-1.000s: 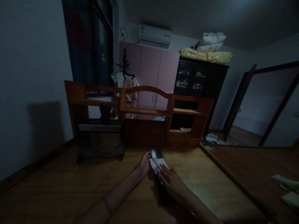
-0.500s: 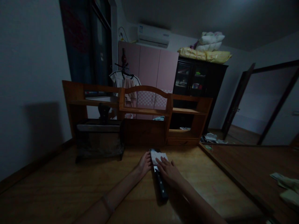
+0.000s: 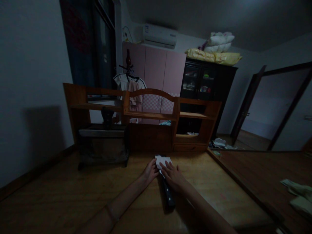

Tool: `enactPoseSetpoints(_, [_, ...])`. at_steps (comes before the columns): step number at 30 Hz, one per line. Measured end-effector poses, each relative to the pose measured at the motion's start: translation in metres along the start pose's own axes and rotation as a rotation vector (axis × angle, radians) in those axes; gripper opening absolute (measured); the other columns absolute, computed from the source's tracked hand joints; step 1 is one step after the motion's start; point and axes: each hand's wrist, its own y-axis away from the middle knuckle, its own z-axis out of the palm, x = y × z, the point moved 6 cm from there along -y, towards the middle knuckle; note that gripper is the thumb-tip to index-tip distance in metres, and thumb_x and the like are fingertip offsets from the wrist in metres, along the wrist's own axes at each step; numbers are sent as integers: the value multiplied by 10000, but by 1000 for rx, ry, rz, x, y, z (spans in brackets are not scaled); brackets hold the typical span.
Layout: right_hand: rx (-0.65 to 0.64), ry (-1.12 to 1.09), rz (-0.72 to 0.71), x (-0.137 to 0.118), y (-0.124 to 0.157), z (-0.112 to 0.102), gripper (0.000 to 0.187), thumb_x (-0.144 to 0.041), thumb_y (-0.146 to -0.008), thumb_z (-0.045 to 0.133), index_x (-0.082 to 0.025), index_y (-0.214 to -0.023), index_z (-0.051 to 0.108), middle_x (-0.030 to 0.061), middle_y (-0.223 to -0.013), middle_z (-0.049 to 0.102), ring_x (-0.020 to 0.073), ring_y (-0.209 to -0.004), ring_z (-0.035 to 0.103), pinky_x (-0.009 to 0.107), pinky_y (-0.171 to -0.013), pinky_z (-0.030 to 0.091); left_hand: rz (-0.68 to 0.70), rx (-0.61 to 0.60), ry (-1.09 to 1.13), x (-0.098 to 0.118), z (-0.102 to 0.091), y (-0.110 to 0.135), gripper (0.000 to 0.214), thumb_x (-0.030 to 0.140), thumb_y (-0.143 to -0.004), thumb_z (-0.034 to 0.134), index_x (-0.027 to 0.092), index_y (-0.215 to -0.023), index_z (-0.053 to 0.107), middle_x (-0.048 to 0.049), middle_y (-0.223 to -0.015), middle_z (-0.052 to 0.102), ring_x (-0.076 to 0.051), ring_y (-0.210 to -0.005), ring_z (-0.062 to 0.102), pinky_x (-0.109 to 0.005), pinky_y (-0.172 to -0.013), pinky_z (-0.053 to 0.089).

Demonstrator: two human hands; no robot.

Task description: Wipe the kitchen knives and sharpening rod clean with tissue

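A knife with a black handle (image 3: 168,197) lies on the wooden desk (image 3: 73,195), its blade pointing away from me. A white cloth (image 3: 162,160) covers the blade. My right hand (image 3: 172,176) lies flat on the cloth with fingers stretched out, pressing it onto the blade. My left hand (image 3: 150,171) rests beside the blade on its left, fingers curled against the cloth's edge. The room is dim and small details are hard to make out.
A wooden shelf unit (image 3: 146,117) stands at the desk's far edge, with a dark box-like appliance (image 3: 103,143) at its left. A second dark table (image 3: 263,182) adjoins on the right with pale cloths (image 3: 298,195). Behind are a pink wardrobe (image 3: 156,74) and a dark cabinet (image 3: 207,87).
My right hand has slid the white cloth away from me along the blade toward its tip, uncovering the black handle. My left hand has stayed beside the blade.
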Motion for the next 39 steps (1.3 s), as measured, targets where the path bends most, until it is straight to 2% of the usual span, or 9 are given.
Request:
enactPoseSetpoints(6, [2,-19,-18,-4,10,-4,522,-561,-932,133,-395,-1416,235,38,-1512,230,276,-1394,137,602,-1056,91,-39,15,-38,-3,0,-1,195,274,-833,515,113,-891,610,-68,-749,671,-147,-626,616,-249,-610,481])
enactPoseSetpoints(15, [8,-18,-65,-8,23,-7,497,-506,-952,145,-370,-1420,246,49,-1506,246,271,-1392,149,581,-1065,109,-65,13,-76,-5,-2,-1,255,291,-833,529,79,-943,618,-99,-802,693,-160,-627,634,-260,-610,501])
enactPoseSetpoints(27, [36,-24,-101,-11,33,-11,489,-489,-958,147,-369,-1422,243,25,-1509,238,263,-1394,145,560,-1078,117,-32,53,-75,-1,5,4,212,234,-842,505,68,-908,618,-111,-802,689,-168,-675,647,-255,-640,513])
enactPoseSetpoints(32, [32,-13,-99,-9,34,-8,485,-474,-962,152,-359,-1427,229,30,-1512,230,258,-1396,135,552,-1085,103,-24,67,-90,-2,3,2,171,211,-832,509,79,-870,611,-97,-753,680,-154,-621,629,-245,-605,502])
enactPoseSetpoints(39, [52,14,-100,-12,37,-9,477,-459,-966,154,-362,-1428,219,39,-1509,240,256,-1396,138,566,-1079,105,48,15,-95,-3,-1,-4,148,159,-791,543,88,-902,612,-110,-835,682,-165,-684,640,-256,-626,499])
